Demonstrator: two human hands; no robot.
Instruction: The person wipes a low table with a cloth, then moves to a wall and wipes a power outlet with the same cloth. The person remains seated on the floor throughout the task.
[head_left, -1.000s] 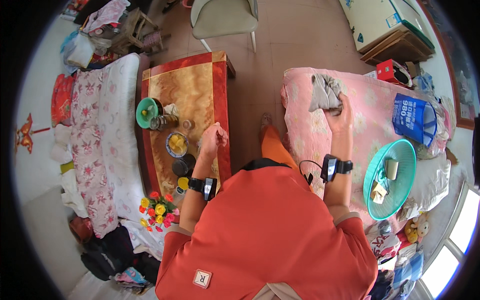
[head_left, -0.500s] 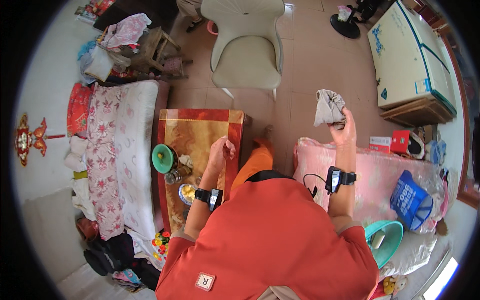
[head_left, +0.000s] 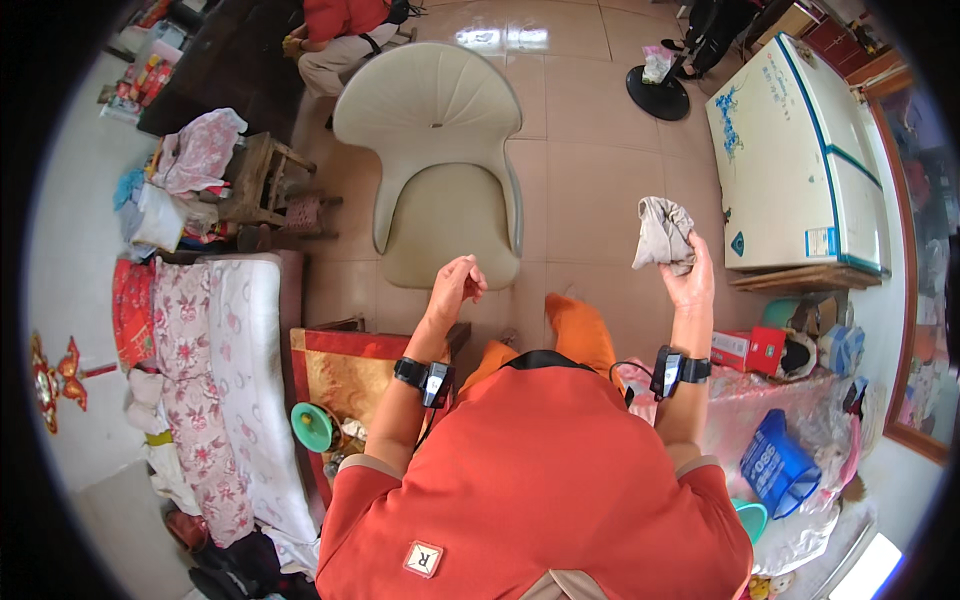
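Observation:
A crumpled greyish-beige cloth is gripped in my right hand, held up over the tiled floor on the right. The cloth hides part of the fingers. My left hand hangs in the air by the front of a beige chair, its fingers loosely curled in and nothing visible in them. A dark strapped device sits on each of my forearms.
At left, a wooden table carries a green bowl, beside a cloth-covered sofa. To the right are a white chest freezer and a pink-covered surface with a blue bag. A person sits beyond the chair.
I have moved forward: the chair is nearer, while the table and pink-covered surface have slid back toward me. My right hand still holds the cloth. More of the seated person shows.

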